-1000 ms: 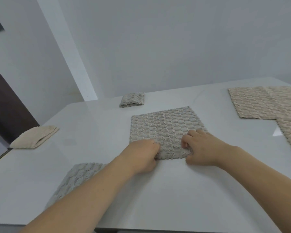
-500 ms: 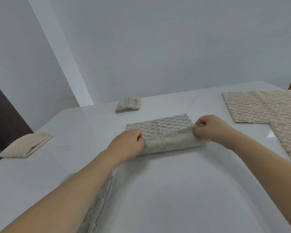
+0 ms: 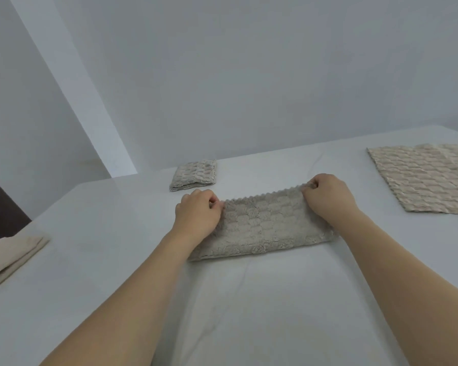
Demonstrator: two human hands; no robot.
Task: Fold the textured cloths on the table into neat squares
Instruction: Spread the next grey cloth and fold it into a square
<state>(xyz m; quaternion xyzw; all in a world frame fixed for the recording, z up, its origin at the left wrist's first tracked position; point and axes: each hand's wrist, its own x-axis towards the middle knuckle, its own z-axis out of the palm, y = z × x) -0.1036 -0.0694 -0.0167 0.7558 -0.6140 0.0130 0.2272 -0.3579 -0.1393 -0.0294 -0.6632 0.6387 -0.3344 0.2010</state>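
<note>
Well to the left of the left hand (image 3: 196, 215), a folded cream cloth (image 3: 9, 256) is seen; just beyond that hand lies a folded grey square (image 3: 193, 175). Between the hands, the grey textured cloth (image 3: 265, 228), flat a second earlier, is now doubled over on the table (image 3: 117, 233), its far corners pinched by left hand and right hand (image 3: 328, 196). The first fold is judged complete. Right of the right hand, unfolded beige cloths (image 3: 423, 180) are left waiting.

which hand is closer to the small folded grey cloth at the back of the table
Left. The left hand pinches the near cloth's left corner, just in front of the small folded grey cloth. The right hand holds the opposite corner, farther to the right.
</note>
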